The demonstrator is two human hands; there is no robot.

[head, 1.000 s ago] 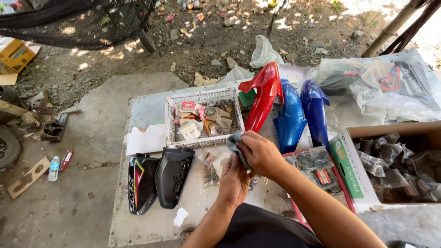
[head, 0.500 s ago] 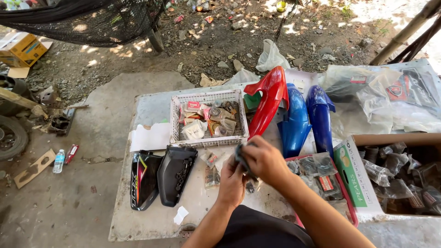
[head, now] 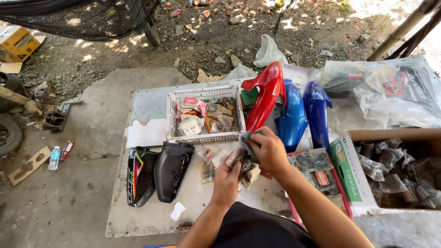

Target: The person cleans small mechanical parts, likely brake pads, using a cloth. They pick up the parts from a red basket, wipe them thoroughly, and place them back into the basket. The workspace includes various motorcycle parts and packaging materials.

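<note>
small packet (head: 236, 156) in left hand (head: 226, 180) fingers, grey cloth (head: 246, 140) clutched in right hand (head: 268, 149), near white basket (head: 205, 137) edge

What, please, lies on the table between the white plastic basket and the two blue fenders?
In the head view, a red motorcycle fender stands between the white plastic basket and the blue fenders, with a small green item behind it.

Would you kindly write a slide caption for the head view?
Both hands, left hand and right hand, hold small bagged parts over a cluttered table beside a white basket.
</note>
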